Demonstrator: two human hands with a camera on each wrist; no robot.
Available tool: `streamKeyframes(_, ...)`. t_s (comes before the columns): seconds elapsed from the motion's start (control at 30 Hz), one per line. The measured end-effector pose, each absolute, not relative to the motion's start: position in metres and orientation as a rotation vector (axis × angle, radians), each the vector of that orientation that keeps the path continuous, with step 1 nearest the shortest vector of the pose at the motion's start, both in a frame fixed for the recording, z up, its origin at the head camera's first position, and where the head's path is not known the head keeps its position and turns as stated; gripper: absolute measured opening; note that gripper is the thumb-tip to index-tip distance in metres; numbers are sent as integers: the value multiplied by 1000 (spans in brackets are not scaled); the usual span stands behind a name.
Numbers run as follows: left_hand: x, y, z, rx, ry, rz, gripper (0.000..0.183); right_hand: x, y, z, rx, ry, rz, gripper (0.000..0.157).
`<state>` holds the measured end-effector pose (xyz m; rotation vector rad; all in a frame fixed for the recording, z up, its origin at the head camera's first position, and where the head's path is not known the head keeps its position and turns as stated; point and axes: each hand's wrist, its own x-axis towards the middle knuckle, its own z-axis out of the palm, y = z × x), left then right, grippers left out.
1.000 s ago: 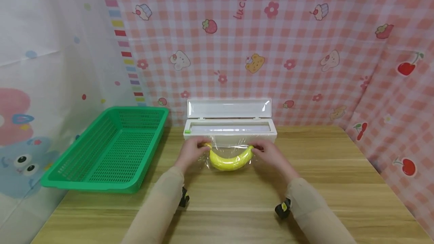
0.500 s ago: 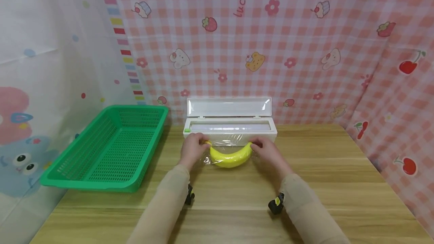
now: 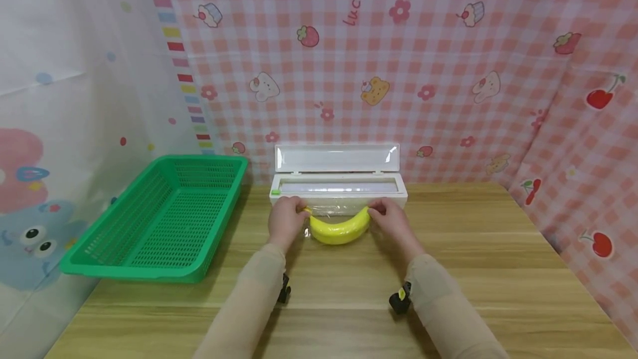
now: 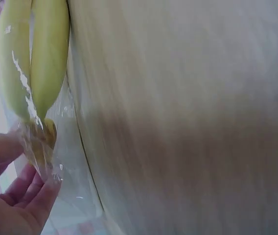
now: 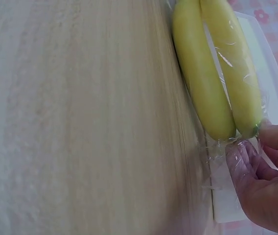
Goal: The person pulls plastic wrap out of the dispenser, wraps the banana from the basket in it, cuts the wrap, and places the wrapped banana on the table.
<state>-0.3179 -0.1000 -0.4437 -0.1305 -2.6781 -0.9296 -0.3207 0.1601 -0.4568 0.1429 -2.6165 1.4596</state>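
Observation:
Two yellow bananas (image 3: 339,234), joined at the stem, are wrapped in clear cling film (image 4: 31,105). My left hand (image 3: 286,219) grips the brown stem end, with film bunched between thumb and fingers. At the other end, my right hand (image 3: 392,220) pinches the tips through the film, as the right wrist view shows. Film stretches from the bananas toward a white cling film dispenser (image 3: 275,200) directly behind them. Its clear lid (image 3: 336,158) stands raised, and a roll (image 3: 339,188) lies inside.
A green plastic basket (image 3: 199,273) stands on the wooden table (image 3: 344,314) at the left. A small green slider (image 3: 276,192) sits on the dispenser's left end. Patterned cloth (image 3: 324,71) hangs behind and at both sides.
Both hands have moved the bananas slightly back toward the dispenser, turning them a little. The stretch of film between bananas and dispenser is shorter, and the forearms have drawn closer together.

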Motion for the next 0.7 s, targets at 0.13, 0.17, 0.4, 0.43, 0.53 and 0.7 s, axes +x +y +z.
streamKeyframes(0.13, -318, -96, -445, -83, -2667, -888, 14, -323, 160, -457, 127, -2615, 1426, 17)
streamKeyframes(0.17, -318, -96, -445, -73, -2667, -885, 13, -323, 160, -457, 130, -2612, 1415, 17)
streamKeyframes(0.4, -317, -97, -441, -62, -2730, -827, 15, -323, 161, -458, 210, -2595, 1386, 21)
streamKeyframes(0.43, -317, -97, -441, -67, -2740, -819, 15, -322, 161, -457, 219, -2595, 1395, 22)
streamKeyframes(0.53, -316, -99, -440, -89, -2755, -797, 16, -318, 163, -457, 268, -2597, 1410, 25)
streamKeyframes(0.7, -312, -103, -436, -134, -2762, -787, 18, -312, 169, -454, 297, -2622, 1389, 28)
